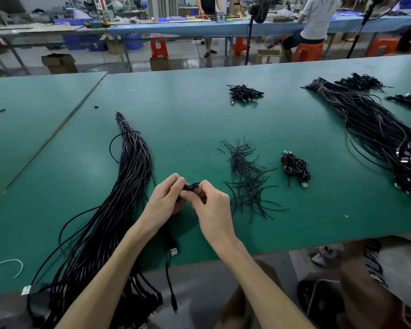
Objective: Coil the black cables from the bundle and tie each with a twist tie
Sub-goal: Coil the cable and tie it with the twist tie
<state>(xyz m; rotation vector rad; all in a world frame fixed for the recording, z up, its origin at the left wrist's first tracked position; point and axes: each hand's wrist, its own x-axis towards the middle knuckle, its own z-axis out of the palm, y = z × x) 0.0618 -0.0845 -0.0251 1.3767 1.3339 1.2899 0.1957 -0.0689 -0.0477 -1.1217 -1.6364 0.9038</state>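
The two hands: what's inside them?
A dark bit of black cable sticks out between the left hand and right hand, both pinching it. Curled fingers cover the rest, so a twist tie cannot be seen.

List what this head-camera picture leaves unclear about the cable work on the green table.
- Head view: the left hand and right hand cover the cable they grip; coiled or tied, cannot tell.
- Head view: the cable bundle runs over the edge of the table and out of frame below.
- Head view: the twist ties are too thin to count.
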